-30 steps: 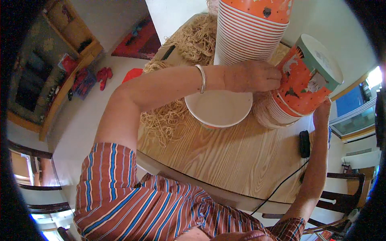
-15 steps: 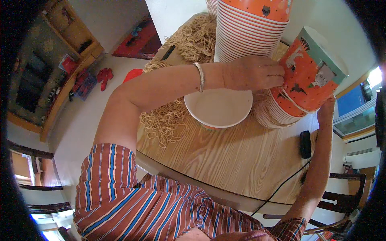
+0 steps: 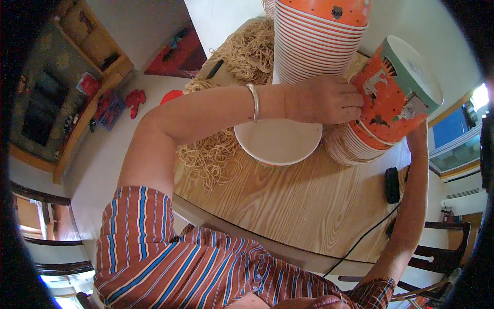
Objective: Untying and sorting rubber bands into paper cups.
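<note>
An orange paper bucket (image 3: 383, 92) with a green bottom band sits bottom-up and tilted on a short stack of nested buckets (image 3: 356, 147) to the right. My left hand (image 3: 327, 99) reaches across the table, its curled fingers pressed on that bucket's left side; the fingertips are partly hidden. Along its right side my right hand (image 3: 418, 136) rests, with its fingers out of sight behind it. Beige string (image 3: 335, 144) loops around the short stack. Below my left forearm stands an open white-lined bucket (image 3: 278, 144), and behind it rises a tall stack of nested buckets (image 3: 321, 46).
Heaps of loose beige string (image 3: 252, 49) lie at the left of the wooden table (image 3: 267, 206). A small black device (image 3: 391, 185) with a black cable (image 3: 360, 239) lies at the right. A dark chair (image 3: 442, 252) stands at the lower right.
The green-banded bucket has tilted a little, showing more of its pale bottom. Both hands have shifted slightly with it and stay against its sides.
</note>
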A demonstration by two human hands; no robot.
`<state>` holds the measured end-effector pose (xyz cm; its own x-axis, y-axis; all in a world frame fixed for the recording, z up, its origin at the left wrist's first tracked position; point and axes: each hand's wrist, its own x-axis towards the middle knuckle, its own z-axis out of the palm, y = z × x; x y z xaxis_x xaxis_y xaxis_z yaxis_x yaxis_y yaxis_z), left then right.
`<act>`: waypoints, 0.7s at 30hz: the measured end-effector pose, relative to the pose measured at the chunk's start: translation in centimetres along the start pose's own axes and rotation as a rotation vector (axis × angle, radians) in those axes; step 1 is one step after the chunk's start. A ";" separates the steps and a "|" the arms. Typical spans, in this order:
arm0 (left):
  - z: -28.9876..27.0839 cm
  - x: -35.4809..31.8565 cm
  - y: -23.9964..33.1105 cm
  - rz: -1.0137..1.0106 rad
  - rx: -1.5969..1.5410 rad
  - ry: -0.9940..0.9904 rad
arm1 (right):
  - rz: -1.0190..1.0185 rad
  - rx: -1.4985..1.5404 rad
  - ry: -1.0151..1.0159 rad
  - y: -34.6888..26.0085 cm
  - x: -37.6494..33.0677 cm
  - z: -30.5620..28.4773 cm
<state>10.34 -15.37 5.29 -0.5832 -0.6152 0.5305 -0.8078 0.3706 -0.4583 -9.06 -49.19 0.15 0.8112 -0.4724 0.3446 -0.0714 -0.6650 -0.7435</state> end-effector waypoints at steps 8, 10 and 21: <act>1.3 -0.1 -0.4 -0.001 0.030 0.174 | -0.060 0.127 0.013 2.8 -0.4 -0.7; 0.8 -0.3 -0.4 -0.013 0.026 0.141 | 0.007 0.281 0.040 1.1 -1.0 0.4; 0.8 -0.4 -0.7 -0.016 -0.023 0.145 | 0.053 0.454 0.031 -0.6 -2.4 0.6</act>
<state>11.22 -15.95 4.80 -0.5752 -0.5148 0.6357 -0.8178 0.3782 -0.4337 -10.66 -47.29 -0.53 0.7951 -0.5208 0.3108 0.1544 -0.3218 -0.9341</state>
